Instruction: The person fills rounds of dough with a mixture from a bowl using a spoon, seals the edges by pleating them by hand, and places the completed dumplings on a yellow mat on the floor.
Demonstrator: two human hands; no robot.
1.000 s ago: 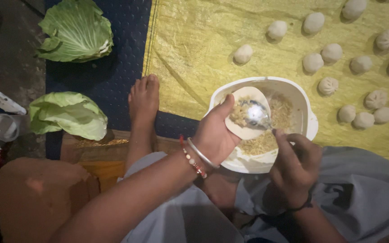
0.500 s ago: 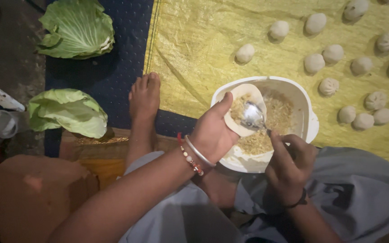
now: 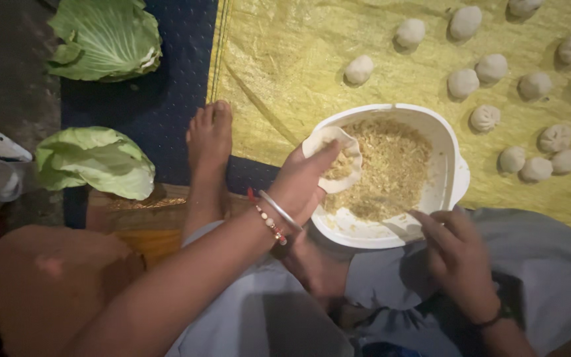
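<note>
A crinkled yellow woven plastic sheet [image 3: 312,59] covers the floor at the upper right, lying beside a dark blue dotted mat [image 3: 166,125]. To the left, bare dark grey ground [image 3: 8,86] shows in dim light. A brown wooden board [image 3: 147,228] lies at the blue mat's near edge.

dumplings [image 3: 492,67]: 14 | cabbage leaves [image 3: 94,160]: 2 | bowl [image 3: 454,173]: 1 | wrapper [image 3: 336,162]: 1
</note>
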